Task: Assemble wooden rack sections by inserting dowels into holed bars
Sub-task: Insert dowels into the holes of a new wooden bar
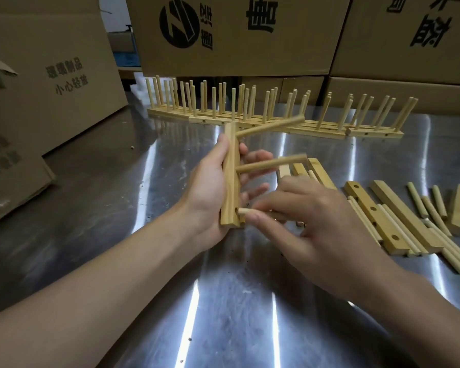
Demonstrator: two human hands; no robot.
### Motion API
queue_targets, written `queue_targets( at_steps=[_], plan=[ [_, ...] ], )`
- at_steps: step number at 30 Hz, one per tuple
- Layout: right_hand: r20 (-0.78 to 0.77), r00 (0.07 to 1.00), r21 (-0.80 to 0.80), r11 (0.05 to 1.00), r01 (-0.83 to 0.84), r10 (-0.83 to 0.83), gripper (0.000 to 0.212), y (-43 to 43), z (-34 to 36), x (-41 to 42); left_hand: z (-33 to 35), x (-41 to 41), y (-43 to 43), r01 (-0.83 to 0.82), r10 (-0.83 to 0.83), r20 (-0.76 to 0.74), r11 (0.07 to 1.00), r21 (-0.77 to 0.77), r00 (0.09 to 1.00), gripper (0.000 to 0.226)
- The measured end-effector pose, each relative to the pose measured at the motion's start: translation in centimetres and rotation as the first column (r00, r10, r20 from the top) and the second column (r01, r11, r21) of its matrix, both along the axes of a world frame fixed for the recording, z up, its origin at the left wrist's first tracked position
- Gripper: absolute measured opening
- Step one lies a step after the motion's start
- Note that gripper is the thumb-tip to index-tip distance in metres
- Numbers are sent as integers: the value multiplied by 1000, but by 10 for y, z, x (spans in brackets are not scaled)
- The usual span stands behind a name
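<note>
My left hand [210, 189] grips a wooden holed bar [231, 179], held on end above the metal table. Two dowels stick out of the bar to the right: an upper dowel [271, 126] and a middle dowel [271, 163]. My right hand [311, 221] pinches a third dowel [243, 211] whose tip meets the bar at its lowest hole; most of this dowel is hidden under my fingers.
Several finished rack sections [276, 112] stand in a row at the back of the steel table [223, 301]. Loose holed bars [375, 216] and loose dowels [433, 208] lie at the right. Cardboard boxes [51, 75] wall in the left and back.
</note>
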State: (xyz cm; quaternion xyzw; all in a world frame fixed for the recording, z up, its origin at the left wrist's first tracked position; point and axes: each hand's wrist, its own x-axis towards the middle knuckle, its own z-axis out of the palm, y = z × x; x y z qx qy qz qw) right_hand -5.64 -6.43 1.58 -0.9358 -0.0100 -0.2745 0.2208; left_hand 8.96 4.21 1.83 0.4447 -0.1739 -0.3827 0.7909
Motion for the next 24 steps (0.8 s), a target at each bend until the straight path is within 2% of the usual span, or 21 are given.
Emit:
queue_targets(
  at_steps=[1,3,6,8,11,14,20,24],
  plan=[
    [7,1000,49,998,28,-28,26,-1,1,0,0,2,-1,-37,37,-11,999,13,999,49],
    [-9,1000,269,963,31,-30,24,-3,5,1,-1,7,-1,-101,101,-33,995,22,994,49],
    [43,993,591,798,-113,109,22,-6,12,0,2,11,0,-152,153,-86,988,20,985,47],
    [86,989,686,713,-147,122,23,-9,13,0,4,13,2,-164,166,-119,986,26,979,46],
    [149,974,740,634,-226,172,14,-9,11,2,7,13,4,-165,168,-148,986,29,975,46],
    [198,971,765,598,-240,137,14,-4,8,4,9,13,5,-167,170,-142,985,34,975,45],
    [218,974,794,568,-217,67,13,0,5,6,10,9,5,-179,183,-89,983,48,979,44],
    [210,972,752,617,-230,107,15,1,6,4,10,7,4,-202,204,-46,978,49,978,46]
  ],
)
